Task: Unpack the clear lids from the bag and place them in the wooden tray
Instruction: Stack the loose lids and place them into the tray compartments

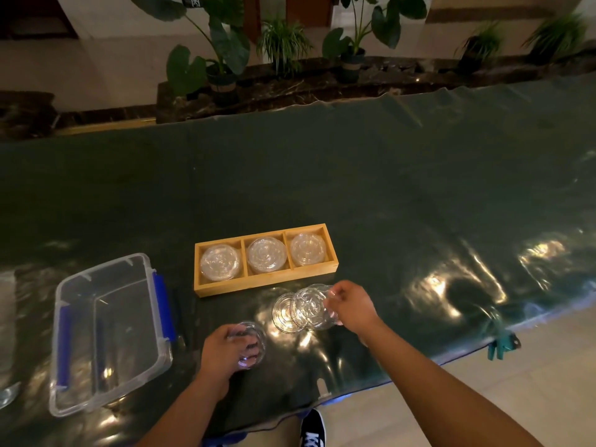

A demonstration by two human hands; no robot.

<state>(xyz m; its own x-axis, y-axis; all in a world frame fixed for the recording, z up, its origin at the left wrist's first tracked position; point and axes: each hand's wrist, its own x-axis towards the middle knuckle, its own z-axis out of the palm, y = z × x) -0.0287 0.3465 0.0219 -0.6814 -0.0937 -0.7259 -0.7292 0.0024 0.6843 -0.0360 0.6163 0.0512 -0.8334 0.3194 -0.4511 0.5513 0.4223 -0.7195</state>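
A wooden tray (pixel 332 253) with three compartments lies on the table ahead of me; each compartment holds clear round lids (pixel 267 255). My right hand (pixel 353 306) grips a clear lid (pixel 312 307) by its right edge, just in front of the tray. Another clear lid (pixel 283 314) lies flat on the table, partly under the held one. My left hand (pixel 222 350) is closed around a small stack of clear lids (pixel 253 345) near the table's front edge. No bag can be made out.
An empty clear plastic bin (pixel 106 330) with blue latches stands at the left front. The table wears a shiny dark green cover (pixel 387 188), pinned by a teal clip (pixel 501 345) at the right edge. Potted plants stand beyond the far edge. My shoe (pixel 312 429) shows below.
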